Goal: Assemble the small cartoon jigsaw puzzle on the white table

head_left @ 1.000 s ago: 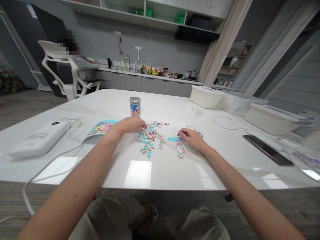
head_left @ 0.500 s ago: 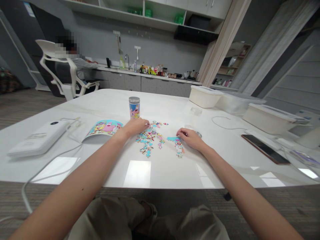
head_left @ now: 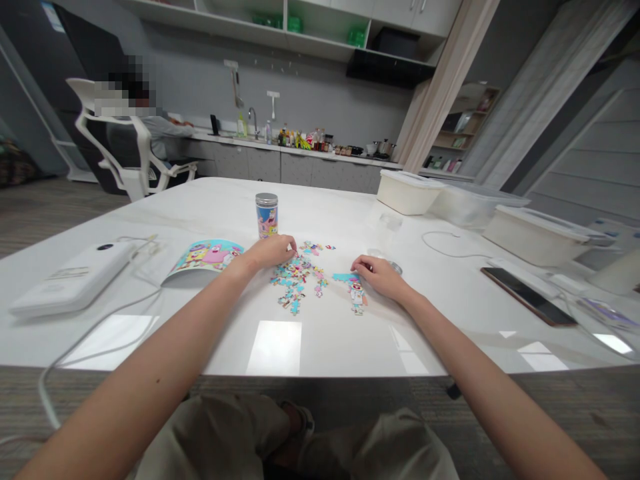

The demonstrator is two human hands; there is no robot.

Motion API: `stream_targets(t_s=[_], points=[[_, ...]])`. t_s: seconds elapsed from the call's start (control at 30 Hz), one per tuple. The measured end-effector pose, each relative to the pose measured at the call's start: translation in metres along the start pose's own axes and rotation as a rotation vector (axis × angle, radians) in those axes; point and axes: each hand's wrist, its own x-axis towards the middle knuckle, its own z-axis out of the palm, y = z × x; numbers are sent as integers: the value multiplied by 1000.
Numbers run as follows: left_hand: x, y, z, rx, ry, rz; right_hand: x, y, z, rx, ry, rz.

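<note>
A scatter of small colourful puzzle pieces (head_left: 299, 275) lies on the white table (head_left: 310, 333). My left hand (head_left: 269, 251) rests at the pile's left edge, fingers curled down onto the pieces; whether it holds one is hidden. My right hand (head_left: 379, 275) lies beside a small joined section of puzzle (head_left: 356, 291), fingers bent and fingertips touching its top edge. A cartoon-printed tin (head_left: 267, 215) stands upright just behind the pile. A picture sheet (head_left: 207, 256) with the same cartoon lies left of my left hand.
A white device (head_left: 70, 279) with a cable sits at the left. White lidded boxes (head_left: 405, 191) and a black phone (head_left: 529, 305) are at the right. A person sits in a white chair (head_left: 125, 143) at the far counter.
My left hand has shifted slightly along the pile's upper left edge. The right hand has stayed by the joined section. The view has drifted a little.
</note>
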Motion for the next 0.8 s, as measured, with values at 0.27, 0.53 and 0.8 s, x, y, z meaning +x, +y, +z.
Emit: stream_targets(t_s=[0.27,0.53,0.8], points=[[1,-2,-2,-129,-45,-22,-1,-4,-2,-7,-5,14],[-6,12,-12,-471,6,-53,0,0,0,5,26,-38],[-16,86,9,-1229,62,-36,-4,-20,7,180,119,-253]])
